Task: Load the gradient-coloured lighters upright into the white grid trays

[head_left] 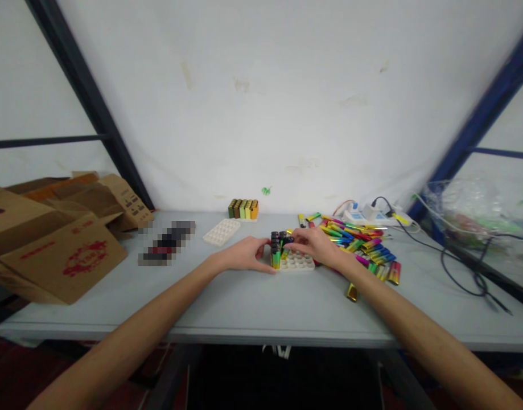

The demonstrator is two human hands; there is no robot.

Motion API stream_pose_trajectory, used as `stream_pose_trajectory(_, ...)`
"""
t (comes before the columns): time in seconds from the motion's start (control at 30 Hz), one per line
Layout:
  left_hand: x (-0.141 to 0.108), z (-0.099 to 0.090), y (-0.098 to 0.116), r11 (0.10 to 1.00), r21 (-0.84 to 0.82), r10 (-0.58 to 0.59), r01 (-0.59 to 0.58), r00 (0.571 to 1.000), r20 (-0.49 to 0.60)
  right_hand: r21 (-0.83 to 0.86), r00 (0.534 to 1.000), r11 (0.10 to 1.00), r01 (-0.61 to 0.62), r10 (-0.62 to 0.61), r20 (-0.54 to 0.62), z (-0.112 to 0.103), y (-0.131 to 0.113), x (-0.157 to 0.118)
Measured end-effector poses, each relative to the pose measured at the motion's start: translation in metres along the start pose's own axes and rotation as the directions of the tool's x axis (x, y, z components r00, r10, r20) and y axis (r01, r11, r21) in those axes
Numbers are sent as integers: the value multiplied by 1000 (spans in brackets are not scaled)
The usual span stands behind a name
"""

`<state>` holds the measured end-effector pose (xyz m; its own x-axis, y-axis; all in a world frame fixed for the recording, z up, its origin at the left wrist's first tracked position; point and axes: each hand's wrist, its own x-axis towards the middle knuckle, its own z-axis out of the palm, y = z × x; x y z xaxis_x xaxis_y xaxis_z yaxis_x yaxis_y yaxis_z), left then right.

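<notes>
A white tray [299, 261] with rows of round hollows lies on the table in front of me. Upright lighters [275, 250] with black tops and shiny green-yellow bodies fill its left end. My left hand [247, 254] curves around that end, thumb and fingers apart, the thumb tip by the tray's front left corner. Over the tray, my right hand [312, 245] is closed in a pinch on a lighter [285, 250], partly hidden by the fingers and other lighters. Right of this hand lies a loose pile of shiny coloured lighters [374, 250].
Behind stand several filled rows of lighters [243, 209], with another white tray [222, 232] before them. An opened cardboard box [73, 250] and a pixelated dark item [167, 244] are on the left. At right are a power strip [370, 215], black cable [453, 279] and plastic bag [470, 205].
</notes>
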<state>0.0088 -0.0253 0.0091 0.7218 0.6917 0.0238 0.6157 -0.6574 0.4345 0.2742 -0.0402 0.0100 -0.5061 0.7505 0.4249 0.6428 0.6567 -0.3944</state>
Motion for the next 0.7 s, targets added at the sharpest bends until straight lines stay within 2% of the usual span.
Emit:
stream_pose_trajectory(0.13, 0, 0, 0, 1000, 0, 4, -4, 1000, 3, -6, 1000, 1000, -5, 5, -25, 6, 3, 1)
stream_pose_trajectory(0.33, -1, -1, 1, 1000, -6, 0, 0, 1000, 3, -19, 1000, 1000, -10, 10, 10, 12, 6, 2)
stream_pose_trajectory(0.53, -1, -3, 4, 1000, -18, -7, 7, 1000, -2, 29, 992, 999, 27, -31, 121, 9, 2, 1)
stream_pose_trajectory(0.6, -1, -2, 4, 1000, -20, -7, 7, 1000, -5, 39, 997, 999, 8, -11, 74, 4, 4, 1)
stream_pose_trajectory(0.7, -1, -2, 3, 1000, -5, -2, 2, 1000, -4, 43, 996, 998, -52, 55, -68, -1, 13, 0)
